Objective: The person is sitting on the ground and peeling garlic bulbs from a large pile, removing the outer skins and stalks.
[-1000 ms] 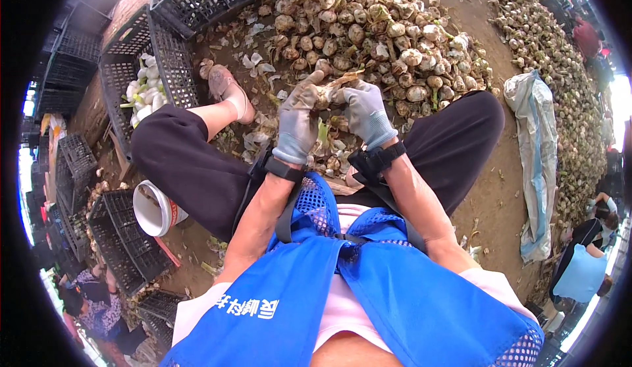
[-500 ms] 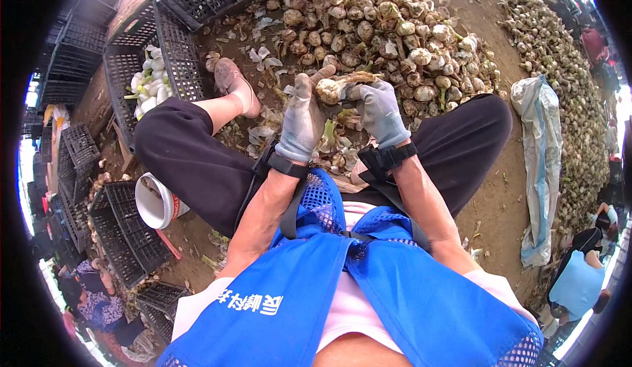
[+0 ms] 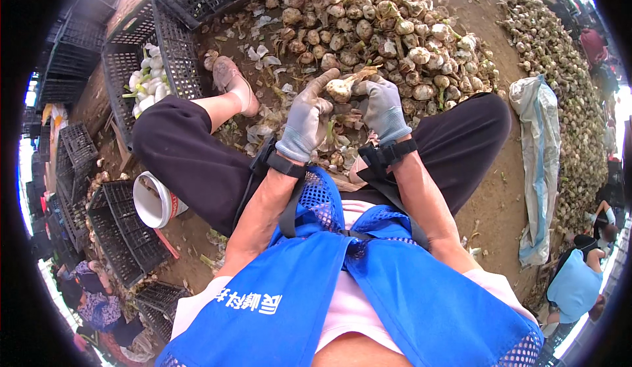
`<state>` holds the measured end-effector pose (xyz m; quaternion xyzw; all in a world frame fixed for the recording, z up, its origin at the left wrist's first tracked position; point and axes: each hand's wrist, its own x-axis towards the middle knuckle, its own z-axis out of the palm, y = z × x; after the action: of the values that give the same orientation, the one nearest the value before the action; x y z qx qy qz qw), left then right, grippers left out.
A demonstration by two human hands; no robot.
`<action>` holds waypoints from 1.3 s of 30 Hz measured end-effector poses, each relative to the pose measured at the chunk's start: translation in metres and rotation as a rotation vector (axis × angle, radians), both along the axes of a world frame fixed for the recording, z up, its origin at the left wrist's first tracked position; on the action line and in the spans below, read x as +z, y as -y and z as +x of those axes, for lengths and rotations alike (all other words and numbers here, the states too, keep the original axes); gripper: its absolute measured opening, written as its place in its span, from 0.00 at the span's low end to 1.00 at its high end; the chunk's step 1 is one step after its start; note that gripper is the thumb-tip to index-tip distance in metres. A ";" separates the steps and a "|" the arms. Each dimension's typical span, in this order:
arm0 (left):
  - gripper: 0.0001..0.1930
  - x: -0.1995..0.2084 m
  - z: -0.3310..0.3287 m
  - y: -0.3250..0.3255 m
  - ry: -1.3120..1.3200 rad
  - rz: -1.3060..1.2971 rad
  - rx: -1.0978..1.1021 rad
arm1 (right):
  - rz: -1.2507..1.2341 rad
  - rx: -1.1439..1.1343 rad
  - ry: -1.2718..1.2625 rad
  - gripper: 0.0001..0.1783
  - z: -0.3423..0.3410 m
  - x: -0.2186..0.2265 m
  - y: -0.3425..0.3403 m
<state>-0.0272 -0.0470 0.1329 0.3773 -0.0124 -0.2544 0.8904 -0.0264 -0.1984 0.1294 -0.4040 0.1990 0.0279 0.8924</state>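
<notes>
Above the ground between my bent legs, both gloved hands meet at a garlic bulb (image 3: 338,91) with dirty skin and a dry stalk pointing right. My left hand (image 3: 305,118) is closed against the bulb's left side, forefinger along it and thumb below. Curled fingers of my right hand (image 3: 383,107) close on the stalk side of the bulb. A small dark shape beneath the bulb, near the right fingers, is too unclear to name. Just beyond lies a heap of unpeeled garlic (image 3: 368,28); papery skins (image 3: 262,56) litter the ground near my left foot.
A black crate (image 3: 179,57) at far left holds cleaned white garlic (image 3: 153,80). By my left knee stands a white bucket (image 3: 153,200), near more black crates (image 3: 128,235). On the right are a pale sack (image 3: 538,169), a larger garlic heap (image 3: 566,90) and a person in light blue (image 3: 575,285).
My left hand has shifted its fingers: the forefinger now reaches up along the bulb and the thumb has dropped lower. The bulb has moved slightly right; my right hand stays nearly in place.
</notes>
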 end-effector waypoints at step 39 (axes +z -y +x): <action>0.14 -0.006 0.002 -0.001 0.766 0.833 0.199 | -0.666 0.008 -0.056 0.06 -0.006 0.030 -0.006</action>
<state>-0.0248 -0.0455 0.1264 0.7609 -0.1974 0.0022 0.6181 -0.0322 -0.1924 0.1591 -0.6733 0.2200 -0.0243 0.7054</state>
